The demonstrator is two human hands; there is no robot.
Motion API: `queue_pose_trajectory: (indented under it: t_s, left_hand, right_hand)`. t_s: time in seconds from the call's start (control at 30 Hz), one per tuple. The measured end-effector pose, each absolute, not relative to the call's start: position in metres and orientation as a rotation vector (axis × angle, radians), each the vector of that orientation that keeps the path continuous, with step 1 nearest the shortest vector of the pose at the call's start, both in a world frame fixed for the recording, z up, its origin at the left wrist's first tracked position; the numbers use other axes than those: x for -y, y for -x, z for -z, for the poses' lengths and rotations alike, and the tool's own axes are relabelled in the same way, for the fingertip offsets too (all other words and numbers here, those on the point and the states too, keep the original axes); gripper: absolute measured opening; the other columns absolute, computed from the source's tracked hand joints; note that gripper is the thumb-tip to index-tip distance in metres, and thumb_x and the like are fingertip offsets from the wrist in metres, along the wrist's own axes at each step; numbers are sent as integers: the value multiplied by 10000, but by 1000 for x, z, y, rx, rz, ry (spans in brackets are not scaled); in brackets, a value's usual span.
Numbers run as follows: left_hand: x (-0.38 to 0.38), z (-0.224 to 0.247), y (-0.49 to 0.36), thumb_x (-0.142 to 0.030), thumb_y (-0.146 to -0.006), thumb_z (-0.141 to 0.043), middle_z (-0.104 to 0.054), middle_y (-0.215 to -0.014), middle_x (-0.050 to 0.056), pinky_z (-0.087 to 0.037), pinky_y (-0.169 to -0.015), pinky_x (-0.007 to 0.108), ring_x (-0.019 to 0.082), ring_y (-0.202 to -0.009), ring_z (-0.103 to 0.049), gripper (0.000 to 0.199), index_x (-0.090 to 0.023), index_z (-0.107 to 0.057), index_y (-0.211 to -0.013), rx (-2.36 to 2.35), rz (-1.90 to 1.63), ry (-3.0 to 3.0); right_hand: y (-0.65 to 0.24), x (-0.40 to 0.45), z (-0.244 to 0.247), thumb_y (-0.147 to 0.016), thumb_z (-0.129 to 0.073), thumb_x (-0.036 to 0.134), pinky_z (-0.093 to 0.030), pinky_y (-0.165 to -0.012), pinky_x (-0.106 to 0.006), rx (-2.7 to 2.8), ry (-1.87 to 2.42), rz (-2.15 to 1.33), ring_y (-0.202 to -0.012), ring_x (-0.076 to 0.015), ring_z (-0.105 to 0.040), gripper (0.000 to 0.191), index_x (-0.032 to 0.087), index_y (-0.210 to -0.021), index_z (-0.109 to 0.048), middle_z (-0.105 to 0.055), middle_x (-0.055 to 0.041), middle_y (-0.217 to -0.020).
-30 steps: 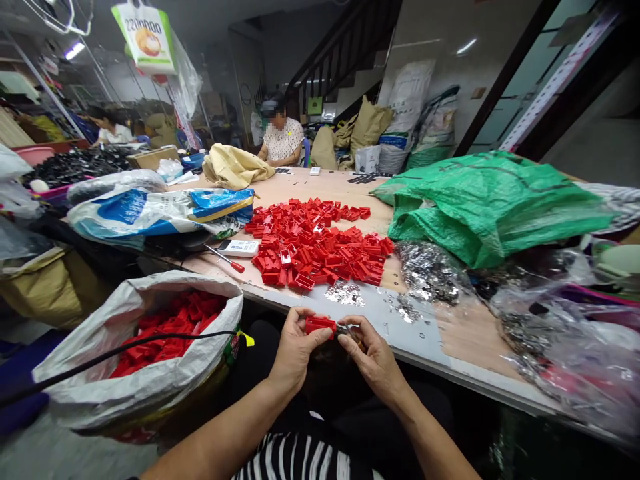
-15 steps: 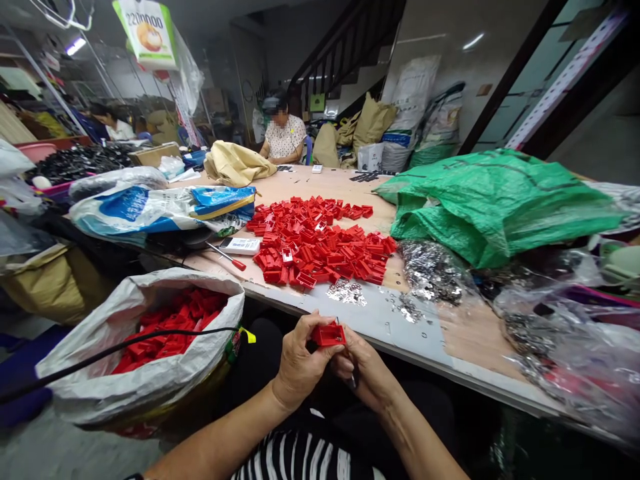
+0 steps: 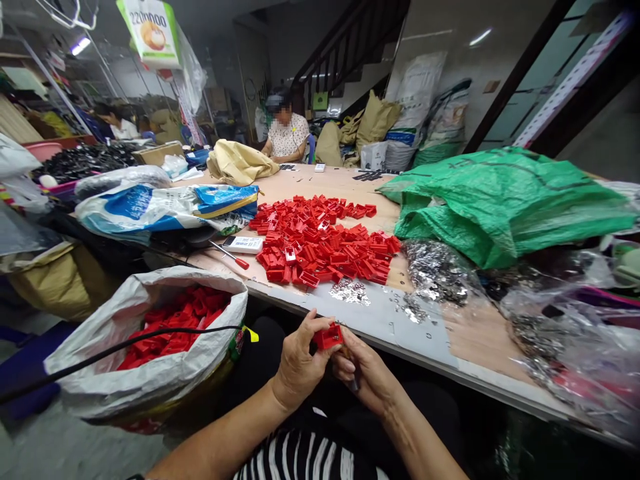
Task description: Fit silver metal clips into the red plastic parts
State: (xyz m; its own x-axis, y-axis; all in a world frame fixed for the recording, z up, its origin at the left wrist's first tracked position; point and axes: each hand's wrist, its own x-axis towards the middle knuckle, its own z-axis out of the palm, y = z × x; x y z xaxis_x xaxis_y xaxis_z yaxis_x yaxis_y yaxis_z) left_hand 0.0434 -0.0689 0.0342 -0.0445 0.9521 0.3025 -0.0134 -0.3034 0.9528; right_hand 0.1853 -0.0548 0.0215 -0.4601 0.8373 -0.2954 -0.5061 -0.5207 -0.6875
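Observation:
My left hand (image 3: pixel 299 360) pinches a small red plastic housing (image 3: pixel 328 337), its hollow side turned toward me. A small metal bit shows inside the housing. My right hand (image 3: pixel 367 373) is closed against the housing's right side, fingers curled round a slim tool (image 3: pixel 354 384) whose grey end sticks out below; its kind is too hidden to tell. Just past the hands, on the table edge, lies a small heap of flat metal pieces (image 3: pixel 350 292). Behind that spreads a big pile of red plastic housings (image 3: pixel 325 243).
An open white sack (image 3: pixel 70 360) of red parts stands at the left, a black cable (image 3: pixel 150 333) crossing it. A red-handled screwdriver (image 3: pixel 230 255) lies on the table (image 3: pixel 425 343). Metal parts in clear plastic (image 3: pixel 440 270) and a green sack (image 3: pixel 500 200) sit right. A person (image 3: pixel 287 137) sits opposite.
The red housing has turned and tipped slightly in my left hand, with my right fingers shifting a little beside it. The whole view has swung slightly; the piles look unchanged.

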Motion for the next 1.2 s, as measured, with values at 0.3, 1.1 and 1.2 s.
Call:
queue_pose_trajectory:
  t_s: [0.3,1.1,1.2]
  left_hand:
    - [60,-42,-25,-76,-681,-734,-717,-1018,29,-213,-1172,391,200,-1043,-636,295,-250,-707,-918,-1080,-1532,-1234]
    - [66,-62,-16,-131,-819,-601,-680,-1128,80,-428,-1002,368,227,-1089,-595,302,-264,-705,-1069,-940,-1406,-1618]
    - [67,-62,-16,-129,-826,-590,-675,-1143,83,-432,-1003,366,226,-1093,-595,306,-264,-706,-1075,-925,-1372,-1630]
  right_hand:
    - [-216,63,5,-746,-725,437,-201,-393,-158,641,1009,-1894,-455,-26,-239,320,203,-938,-619,-457,35,-725]
    - [-204,48,-88,-938,-406,319,-431,-584,-264,2284,1276,-862,-633,-187,-641,311,308,-1202,-570,-689,6,-699]
    - [-203,45,-95,-920,-440,291,-411,-581,-260,2363,1295,-783,-631,-185,-635,243,289,-1078,-624,-696,-3,-718]
